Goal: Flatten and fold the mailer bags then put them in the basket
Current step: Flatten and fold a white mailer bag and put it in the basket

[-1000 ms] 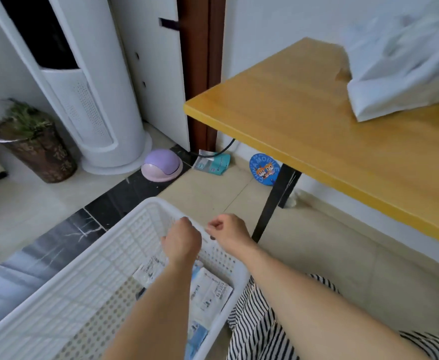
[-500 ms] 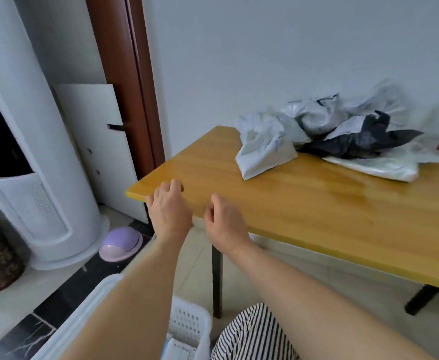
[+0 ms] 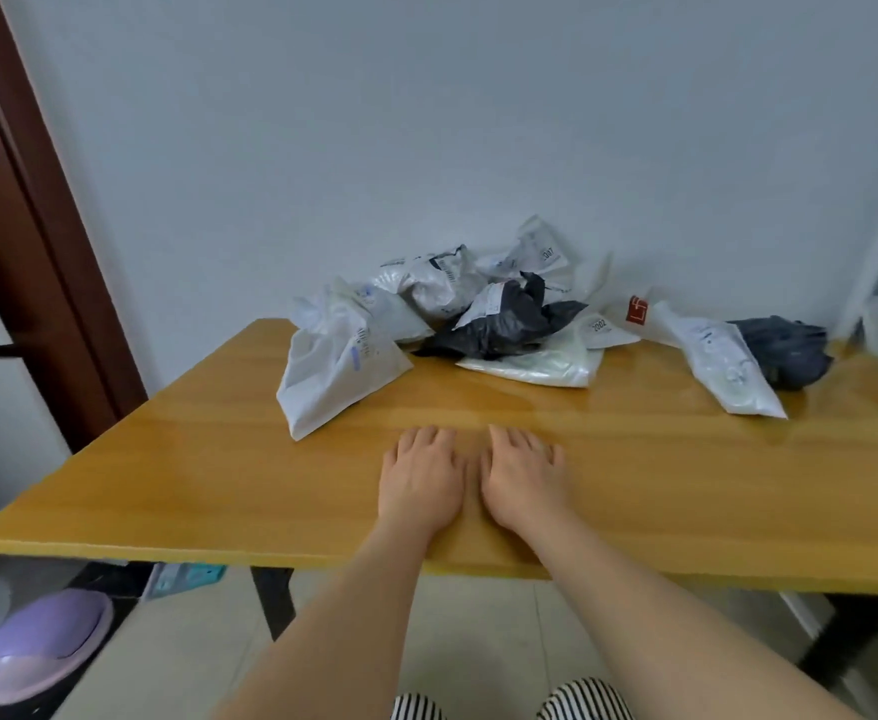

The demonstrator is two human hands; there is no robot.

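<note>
A heap of crumpled mailer bags lies at the back of the wooden table, against the wall. Nearest to me is a white bag at the heap's left. Behind it sit a black bag, a flat clear bag, a long white bag and a dark bag on the right. My left hand and my right hand hover side by side, palms down, over bare wood in front of the heap. Both hold nothing. The basket is out of view.
A brown door frame runs down the left edge. On the floor at lower left lie a purple round object and a teal item under the table. A black table leg stands below the front edge. My striped clothing shows at the bottom.
My hands left the white basket on the floor and rose over the table's middle. The view swung up and right from the basket to the bag heap.
</note>
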